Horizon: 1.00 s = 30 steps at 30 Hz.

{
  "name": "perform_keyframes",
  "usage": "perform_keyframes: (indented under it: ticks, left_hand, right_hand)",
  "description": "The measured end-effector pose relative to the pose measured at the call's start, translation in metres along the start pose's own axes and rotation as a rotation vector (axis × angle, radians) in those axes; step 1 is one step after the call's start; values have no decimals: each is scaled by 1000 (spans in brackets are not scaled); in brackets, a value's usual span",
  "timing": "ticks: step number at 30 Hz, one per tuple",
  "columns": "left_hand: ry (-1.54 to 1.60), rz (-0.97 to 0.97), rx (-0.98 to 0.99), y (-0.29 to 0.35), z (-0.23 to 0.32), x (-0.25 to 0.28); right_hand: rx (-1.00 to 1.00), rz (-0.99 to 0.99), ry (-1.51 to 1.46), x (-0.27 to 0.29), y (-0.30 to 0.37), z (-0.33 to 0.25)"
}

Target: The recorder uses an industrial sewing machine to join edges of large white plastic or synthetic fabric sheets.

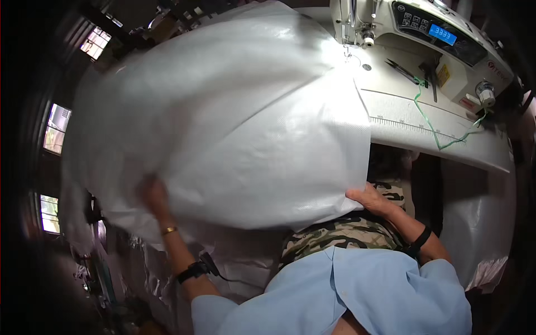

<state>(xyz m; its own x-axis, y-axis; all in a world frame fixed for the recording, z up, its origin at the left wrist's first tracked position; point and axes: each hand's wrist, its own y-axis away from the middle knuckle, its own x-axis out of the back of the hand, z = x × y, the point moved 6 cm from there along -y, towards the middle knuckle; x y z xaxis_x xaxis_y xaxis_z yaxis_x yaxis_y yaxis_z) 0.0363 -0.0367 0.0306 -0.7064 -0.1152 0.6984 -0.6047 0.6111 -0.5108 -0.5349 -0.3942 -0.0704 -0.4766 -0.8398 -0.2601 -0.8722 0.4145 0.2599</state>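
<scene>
A large white woven-plastic sheet (268,151) spreads over the left and middle of the view. Its upper right part runs up to the needle area of a sewing machine (349,33), under a bright lamp. A crease crosses it diagonally from the needle. My right hand (371,200) pinches the sheet's lower right corner above my lap, thumb on top and the other fingers mostly hidden beneath. Over the sheet's lower left part is my left hand (152,192), smeared by motion, so whether it grips the sheet cannot be made out.
Black thread snips (403,71) and a dark metal tool (430,81) lie on the machine bed, beside a loose green cord (427,117). A printed ruler (413,127) runs along the bed's near edge. More white sheeting (474,223) hangs at the right.
</scene>
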Motion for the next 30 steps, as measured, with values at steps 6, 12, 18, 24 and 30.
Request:
perform_keyframes:
  ticks: [6, 12, 18, 24, 30]
  left_hand:
    - [424, -558, -264, 83, 148, 34]
    - [845, -67, -312, 65, 181, 163]
    - [1167, -241, -262, 47, 242, 271]
    - [1168, 45, -15, 24, 251, 266]
    - [969, 241, 54, -5, 213, 256]
  right_hand:
    - [-17, 179, 325, 13, -8, -13]
    - [426, 594, 1492, -8, 23, -136]
    - [1015, 153, 1471, -100, -26, -118]
    - [276, -133, 1078, -79, -69, -112]
    - [138, -40, -75, -83, -117, -160]
